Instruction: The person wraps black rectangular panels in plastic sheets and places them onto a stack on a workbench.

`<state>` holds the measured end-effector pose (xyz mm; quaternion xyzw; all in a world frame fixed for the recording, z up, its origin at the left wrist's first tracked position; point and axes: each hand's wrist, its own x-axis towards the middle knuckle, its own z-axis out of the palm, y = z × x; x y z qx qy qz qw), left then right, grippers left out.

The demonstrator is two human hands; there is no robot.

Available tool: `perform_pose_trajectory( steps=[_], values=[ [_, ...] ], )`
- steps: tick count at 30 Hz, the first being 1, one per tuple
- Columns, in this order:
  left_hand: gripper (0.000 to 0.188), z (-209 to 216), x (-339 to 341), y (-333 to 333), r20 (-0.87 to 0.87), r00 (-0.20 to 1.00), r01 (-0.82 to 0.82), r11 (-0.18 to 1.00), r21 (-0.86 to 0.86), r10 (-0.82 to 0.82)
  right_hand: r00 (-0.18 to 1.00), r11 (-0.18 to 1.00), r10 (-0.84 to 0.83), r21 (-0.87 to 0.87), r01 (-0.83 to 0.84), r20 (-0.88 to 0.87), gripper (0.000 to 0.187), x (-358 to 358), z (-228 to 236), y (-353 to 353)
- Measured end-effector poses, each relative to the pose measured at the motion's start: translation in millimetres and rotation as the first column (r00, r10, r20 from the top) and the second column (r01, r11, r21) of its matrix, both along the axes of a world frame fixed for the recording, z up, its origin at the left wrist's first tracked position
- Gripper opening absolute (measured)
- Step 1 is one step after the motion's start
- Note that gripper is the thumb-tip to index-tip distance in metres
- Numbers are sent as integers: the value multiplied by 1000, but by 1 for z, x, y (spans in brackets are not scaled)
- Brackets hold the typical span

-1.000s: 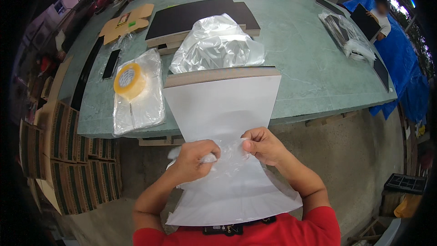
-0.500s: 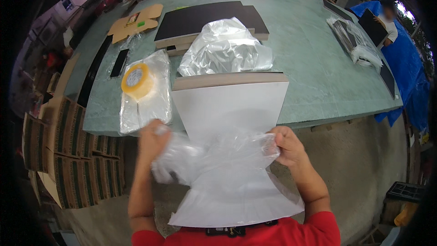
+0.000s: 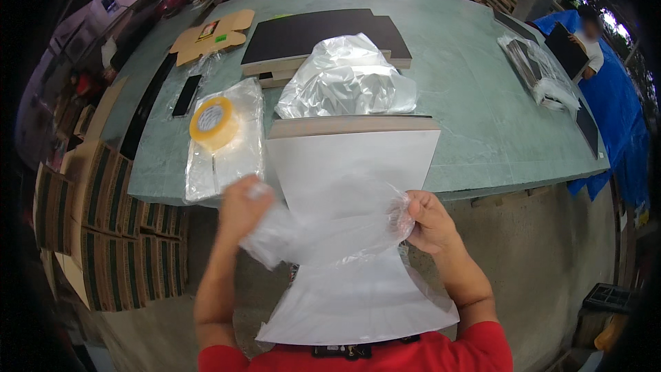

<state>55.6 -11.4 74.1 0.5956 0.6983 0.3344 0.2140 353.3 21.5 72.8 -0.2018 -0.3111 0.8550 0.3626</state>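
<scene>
1. Clear plastic, a bag (image 3: 330, 231), is stretched across the white panel (image 3: 351, 227), so its mouth spreads wide over the board's face.
2. The left hand (image 3: 242, 208) is closed on the bag's left end, just off the panel's left edge.
3. The right hand (image 3: 427, 219) pinches the bunched right end at the panel's right edge.
4. The panel leans from the person's lap up onto the table (image 3: 475, 96) edge, propped so both hands stay free.
5. Left of the panel lies a tape roll (image 3: 215, 122); beyond its top edge, a crumpled bag (image 3: 348, 79) on dark boards (image 3: 310, 31).
</scene>
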Motion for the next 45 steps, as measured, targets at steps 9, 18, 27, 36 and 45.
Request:
perform_pose_trajectory(
  steps=[9, 18, 27, 36, 45],
  values=[
    [7, 35, 88, -4, 235, 842, 441, 871, 215, -485, 991, 997, 27, -73, -37, -130, 19, -27, -6, -1],
    [30, 87, 82, -14, -202, 931, 365, 781, 507, -304, 919, 830, -264, 554, 62, 292, 17, 0, 39, -4],
    [4, 71, 97, -3, 344, 697, 635, 765, 112, -629, 854, 729, -331, 683, -38, 401, 12, -6, 50, 6],
    [12, 74, 66, 17, 742, 190, 914, 393, 106, -643, 738, 441, 628, 670, -598, 245, 38, 20, 40, -4],
    [15, 107, 71, -13, 193, -23, 939, -88, -334, -981, 215, -223, -301, 151, -963, 929, 35, 54, 16, 12]
  ],
)
